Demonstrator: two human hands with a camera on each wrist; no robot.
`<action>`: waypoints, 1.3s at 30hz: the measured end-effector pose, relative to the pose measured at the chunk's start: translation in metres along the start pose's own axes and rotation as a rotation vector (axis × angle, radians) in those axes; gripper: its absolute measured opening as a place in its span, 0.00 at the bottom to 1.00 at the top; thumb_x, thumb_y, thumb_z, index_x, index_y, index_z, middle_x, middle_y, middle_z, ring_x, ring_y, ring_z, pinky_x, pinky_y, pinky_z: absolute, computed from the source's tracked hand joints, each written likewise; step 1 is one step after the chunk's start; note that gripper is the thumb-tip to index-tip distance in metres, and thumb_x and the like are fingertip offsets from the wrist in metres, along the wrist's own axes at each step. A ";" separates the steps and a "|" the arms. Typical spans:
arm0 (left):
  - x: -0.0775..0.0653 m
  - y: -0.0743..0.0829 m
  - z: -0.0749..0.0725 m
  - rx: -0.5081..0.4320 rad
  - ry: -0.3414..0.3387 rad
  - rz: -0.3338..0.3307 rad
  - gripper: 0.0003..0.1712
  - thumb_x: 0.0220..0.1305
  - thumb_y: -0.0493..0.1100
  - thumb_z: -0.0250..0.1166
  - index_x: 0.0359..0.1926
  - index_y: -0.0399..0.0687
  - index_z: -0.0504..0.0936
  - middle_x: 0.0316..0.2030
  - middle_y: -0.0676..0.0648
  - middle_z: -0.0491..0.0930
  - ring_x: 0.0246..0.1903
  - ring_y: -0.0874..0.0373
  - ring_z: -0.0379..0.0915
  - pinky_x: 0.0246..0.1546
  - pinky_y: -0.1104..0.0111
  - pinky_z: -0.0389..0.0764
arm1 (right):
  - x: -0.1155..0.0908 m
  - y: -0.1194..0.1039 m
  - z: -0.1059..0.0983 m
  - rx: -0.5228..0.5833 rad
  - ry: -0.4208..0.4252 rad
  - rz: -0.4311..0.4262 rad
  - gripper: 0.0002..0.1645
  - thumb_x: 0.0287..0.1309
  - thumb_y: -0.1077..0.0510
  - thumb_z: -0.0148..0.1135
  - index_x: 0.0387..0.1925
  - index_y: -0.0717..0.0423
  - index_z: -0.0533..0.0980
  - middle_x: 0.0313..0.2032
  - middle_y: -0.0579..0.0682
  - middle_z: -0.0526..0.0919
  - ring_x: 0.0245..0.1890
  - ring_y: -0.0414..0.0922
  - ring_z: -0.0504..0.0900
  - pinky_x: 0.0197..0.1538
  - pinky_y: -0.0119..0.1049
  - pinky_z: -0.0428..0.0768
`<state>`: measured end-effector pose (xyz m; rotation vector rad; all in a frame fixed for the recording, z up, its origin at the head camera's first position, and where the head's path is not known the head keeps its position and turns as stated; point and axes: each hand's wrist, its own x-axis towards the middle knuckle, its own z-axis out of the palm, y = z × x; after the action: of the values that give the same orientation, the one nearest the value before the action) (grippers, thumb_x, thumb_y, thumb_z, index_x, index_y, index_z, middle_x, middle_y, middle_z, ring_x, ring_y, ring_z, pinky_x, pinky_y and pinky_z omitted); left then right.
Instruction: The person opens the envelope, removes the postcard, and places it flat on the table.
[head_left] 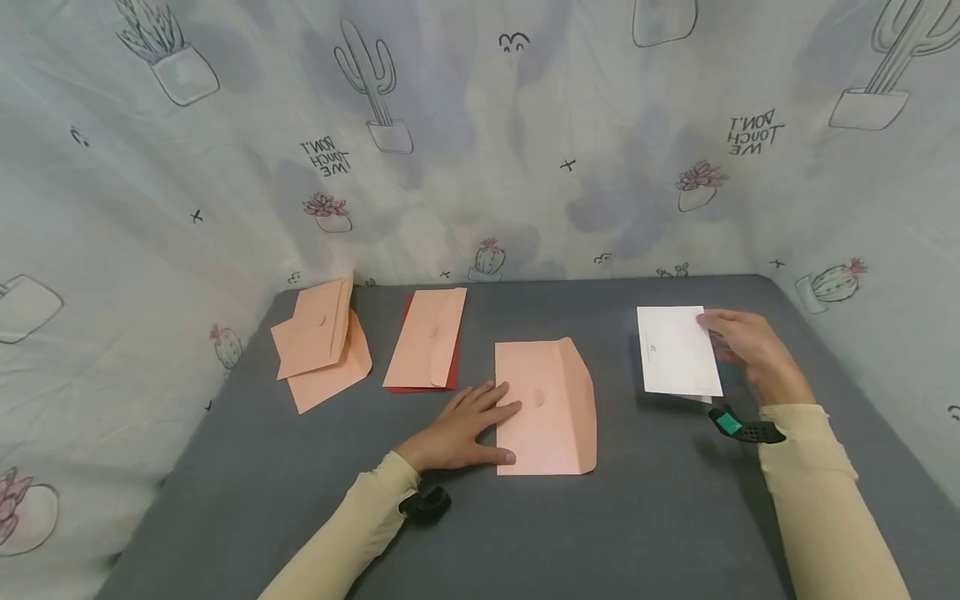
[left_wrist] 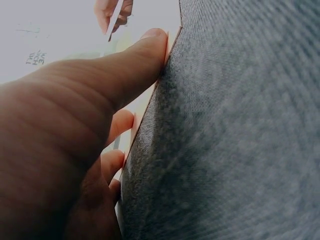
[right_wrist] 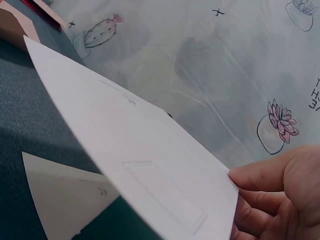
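Observation:
A peach envelope [head_left: 536, 433] lies on the grey table with its flap unfolded to the right. My left hand [head_left: 465, 429], fingers spread, rests on its left edge; in the left wrist view the thumb [left_wrist: 142, 57] presses that edge. On the right, my right hand [head_left: 746, 346] pinches a white card [head_left: 675, 354] by its right edge between thumb and fingers. Faint print and a pale rectangle show on the card [right_wrist: 135, 135] in the right wrist view, where it is tilted. Below it lies another card [right_wrist: 60, 192], whitish with a green part, partly covered.
Several peach envelopes [head_left: 315, 333] lie overlapping at the back left of the table [head_left: 300, 500]. Beside them a peach envelope [head_left: 427, 333] lies over something flat and red [head_left: 454, 367]. A cactus-print cloth [head_left: 480, 150] hangs behind the table and along its sides.

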<state>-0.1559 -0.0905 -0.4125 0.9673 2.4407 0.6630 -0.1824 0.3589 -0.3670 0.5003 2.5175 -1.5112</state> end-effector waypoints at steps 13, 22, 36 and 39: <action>0.000 -0.002 0.001 0.007 0.001 -0.003 0.47 0.63 0.67 0.65 0.79 0.66 0.58 0.82 0.55 0.43 0.82 0.54 0.30 0.80 0.48 0.35 | 0.016 0.030 -0.020 -0.026 0.080 0.043 0.50 0.70 0.29 0.46 0.77 0.60 0.56 0.72 0.62 0.63 0.63 0.57 0.68 0.45 0.33 0.79; -0.001 -0.003 0.001 0.015 0.000 -0.008 0.47 0.63 0.67 0.65 0.79 0.66 0.57 0.82 0.56 0.43 0.82 0.55 0.30 0.80 0.49 0.34 | 0.012 0.030 -0.027 -0.037 0.103 0.047 0.47 0.74 0.33 0.43 0.77 0.63 0.55 0.72 0.66 0.63 0.64 0.61 0.68 0.44 0.35 0.75; -0.002 -0.001 0.001 0.017 0.002 -0.005 0.48 0.64 0.66 0.66 0.79 0.65 0.57 0.82 0.55 0.43 0.82 0.55 0.30 0.80 0.49 0.34 | 0.030 0.056 -0.036 -0.037 0.107 0.102 0.49 0.72 0.31 0.42 0.78 0.62 0.54 0.74 0.68 0.58 0.69 0.66 0.64 0.60 0.59 0.72; -0.002 -0.001 0.001 0.017 0.003 -0.004 0.47 0.64 0.66 0.66 0.79 0.66 0.57 0.82 0.55 0.43 0.82 0.55 0.30 0.80 0.49 0.34 | 0.033 0.061 -0.037 -0.056 0.117 0.114 0.50 0.72 0.30 0.41 0.78 0.61 0.54 0.74 0.68 0.58 0.68 0.66 0.64 0.60 0.59 0.73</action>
<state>-0.1544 -0.0921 -0.4136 0.9682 2.4541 0.6433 -0.1896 0.4239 -0.4099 0.7298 2.5602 -1.4058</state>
